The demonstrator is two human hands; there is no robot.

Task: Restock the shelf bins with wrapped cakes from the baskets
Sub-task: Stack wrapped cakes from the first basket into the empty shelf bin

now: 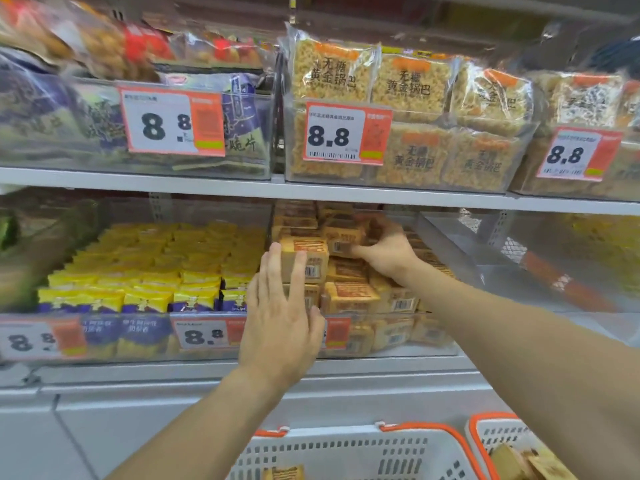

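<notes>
A clear shelf bin (446, 244) on the lower shelf holds stacked wrapped cakes (349, 296) in orange-brown wrappers. My left hand (280, 327) lies with straight fingers against the front of one upright cake (315, 258) at the bin's left. My right hand (388, 251) reaches deeper into the bin and its thumb and fingers pinch another wrapped cake (343, 237) on top of the stack. Two white baskets with orange rims sit below: one basket (346, 452) at bottom centre and a second basket (485, 431) at the bottom right, each with cakes inside.
A bin of yellow and purple packets (149, 278) stands left of the cake bin. An almost bare clear bin (554, 258) is to its right. The upper shelf carries bins of rice crackers (408, 112) and price tags (346, 133). A white ledge (207, 403) runs below.
</notes>
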